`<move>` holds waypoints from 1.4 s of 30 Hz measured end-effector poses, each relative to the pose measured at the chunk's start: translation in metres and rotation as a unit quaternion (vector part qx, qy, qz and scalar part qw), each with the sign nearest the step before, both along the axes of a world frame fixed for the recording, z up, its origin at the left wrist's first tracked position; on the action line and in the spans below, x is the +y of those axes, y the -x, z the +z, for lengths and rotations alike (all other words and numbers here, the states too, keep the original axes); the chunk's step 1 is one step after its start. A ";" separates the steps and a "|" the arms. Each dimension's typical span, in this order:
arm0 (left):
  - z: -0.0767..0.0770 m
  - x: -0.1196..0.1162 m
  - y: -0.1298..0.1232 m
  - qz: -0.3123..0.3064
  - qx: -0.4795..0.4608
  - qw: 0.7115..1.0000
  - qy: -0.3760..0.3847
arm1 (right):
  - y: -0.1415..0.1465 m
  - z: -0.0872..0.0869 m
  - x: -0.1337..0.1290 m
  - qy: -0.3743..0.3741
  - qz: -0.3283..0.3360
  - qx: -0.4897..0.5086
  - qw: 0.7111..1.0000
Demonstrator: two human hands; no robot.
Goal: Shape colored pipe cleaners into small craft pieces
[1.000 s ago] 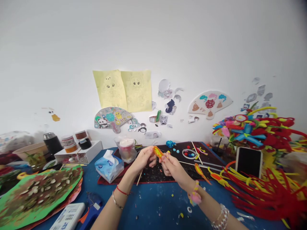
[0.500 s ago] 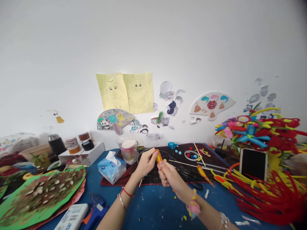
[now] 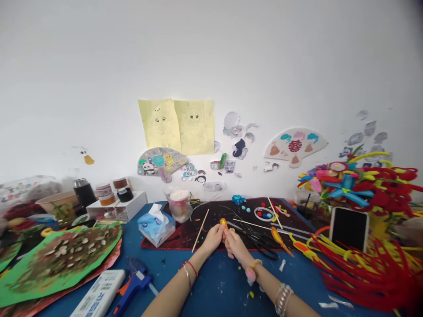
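At the far left of the blue counter (image 3: 211,286), one tan bowl (image 3: 53,200) holds something green, beside one black flask (image 3: 84,193). One white box stand (image 3: 132,204) carries four small jars (image 3: 114,191) in two stacks, and the lowest jar of the left stack shows orange contents. In front lies one green card (image 3: 62,259) covered in seeds, near one white carton (image 3: 97,294) and one blue glue gun (image 3: 134,281). One tissue box (image 3: 156,225) and one clear plastic cup (image 3: 179,204), filled with something pinkish-white, stand at the edge of one black mat (image 3: 185,235). Over the mat, the left hand (image 3: 214,237) and right hand (image 3: 235,245) nearly meet, both pinching one small orange piece (image 3: 223,223) in their fingertips. To the right lie one pair of black scissors (image 3: 261,244), then one phone (image 3: 348,229) before a yellow vase (image 3: 375,224) of pipe-cleaner flowers (image 3: 346,187), with red pipe cleaners (image 3: 357,275) in front.
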State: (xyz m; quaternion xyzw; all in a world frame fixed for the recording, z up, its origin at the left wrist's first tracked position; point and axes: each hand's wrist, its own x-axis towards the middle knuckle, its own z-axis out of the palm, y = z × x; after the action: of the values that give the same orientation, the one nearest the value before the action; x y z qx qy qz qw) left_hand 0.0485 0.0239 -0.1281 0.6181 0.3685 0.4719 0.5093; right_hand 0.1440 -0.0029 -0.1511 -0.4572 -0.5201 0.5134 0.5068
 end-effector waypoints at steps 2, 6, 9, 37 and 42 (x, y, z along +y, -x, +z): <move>-0.012 0.002 0.000 0.013 0.006 1.000 -0.013 | 0.001 -0.009 0.001 -0.012 -0.006 -0.008 1.000; -0.020 0.005 0.001 0.017 0.013 0.999 -0.024 | 0.001 -0.013 0.000 -0.029 -0.015 -0.025 0.999; -0.018 0.006 0.001 0.009 0.013 1.000 -0.022 | 0.000 -0.011 -0.001 -0.036 -0.018 -0.039 0.998; -0.020 0.006 0.001 0.013 0.022 1.000 -0.017 | -0.005 -0.018 0.001 -0.059 0.012 -0.081 0.995; -0.017 0.001 0.000 0.016 0.022 1.000 -0.008 | -0.003 -0.014 -0.005 -0.069 0.004 -0.072 0.995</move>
State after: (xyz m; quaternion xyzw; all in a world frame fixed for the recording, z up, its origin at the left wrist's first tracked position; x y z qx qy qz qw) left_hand 0.0483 0.0244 -0.1450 0.6265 0.3858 0.4696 0.4881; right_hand 0.1475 -0.0075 -0.1655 -0.4548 -0.5916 0.4441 0.4959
